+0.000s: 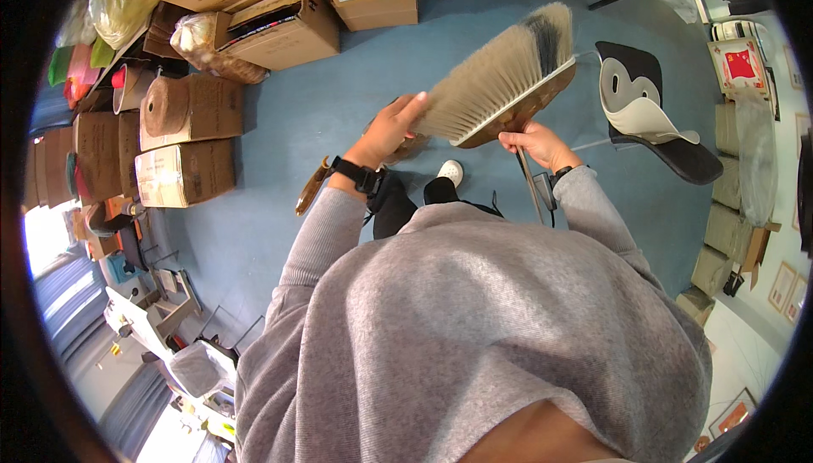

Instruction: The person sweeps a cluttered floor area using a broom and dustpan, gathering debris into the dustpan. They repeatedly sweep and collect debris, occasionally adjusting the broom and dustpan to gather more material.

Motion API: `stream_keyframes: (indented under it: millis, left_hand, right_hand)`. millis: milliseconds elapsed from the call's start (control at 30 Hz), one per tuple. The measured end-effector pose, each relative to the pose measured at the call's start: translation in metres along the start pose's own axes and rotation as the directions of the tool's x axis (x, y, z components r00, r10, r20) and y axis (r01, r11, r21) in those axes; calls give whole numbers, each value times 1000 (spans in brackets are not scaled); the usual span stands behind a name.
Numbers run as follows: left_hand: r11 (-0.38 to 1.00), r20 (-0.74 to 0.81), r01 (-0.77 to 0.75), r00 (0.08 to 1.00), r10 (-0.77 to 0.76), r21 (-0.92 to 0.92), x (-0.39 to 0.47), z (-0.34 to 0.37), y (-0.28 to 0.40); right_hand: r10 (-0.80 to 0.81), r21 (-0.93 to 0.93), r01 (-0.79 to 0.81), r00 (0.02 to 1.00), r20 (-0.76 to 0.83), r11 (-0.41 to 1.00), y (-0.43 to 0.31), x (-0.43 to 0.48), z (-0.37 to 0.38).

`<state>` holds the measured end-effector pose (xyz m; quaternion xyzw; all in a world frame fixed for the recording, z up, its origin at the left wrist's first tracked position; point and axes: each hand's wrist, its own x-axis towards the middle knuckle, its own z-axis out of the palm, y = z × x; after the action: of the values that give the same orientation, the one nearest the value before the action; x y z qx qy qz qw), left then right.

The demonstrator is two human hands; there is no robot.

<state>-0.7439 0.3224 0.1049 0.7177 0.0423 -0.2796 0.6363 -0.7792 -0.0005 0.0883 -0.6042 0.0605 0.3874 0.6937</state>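
A long-bristled bench brush (502, 76) with pale bristles, a dark band and a wooden back is held out in front of me, tilted up to the right. My right hand (537, 145) grips the lower side of its back, beside a thin metal rod (530, 187). At the near end of the bristles is my left hand (397, 123), its fingers touching or just beside them; the exact contact is not clear. A brown, glossy handle (312, 190) shows left of my left wrist. A brownish object (406, 149) is partly hidden behind my left hand.
Cardboard boxes (190, 171) are stacked at the left, one bearing a brown roll (168, 107). An opened carton (286, 31) stands at the top left. A chair with a pale back (635, 101) and dark cushions is at the right. Blue floor (305, 107) lies between them.
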Motion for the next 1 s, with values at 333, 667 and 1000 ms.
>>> stream_keyframes:
  millis: [333, 667, 1000]
  left_hand:
    - [868, -273, -99, 926, 259, 486, 34, -38, 25]
    - [822, -44, -468, 861, 507, 326, 33, 64, 107]
    - [764, -357, -314, 741, 568, 564, 65, 2, 78]
  right_hand:
    - [59, -81, -61, 998, -18, 995, -6, -8, 6]
    - [135, -195, -142, 990, -49, 971, 0, -8, 16]
    - [136, -259, -131, 991, 3, 957, 0, -21, 24]
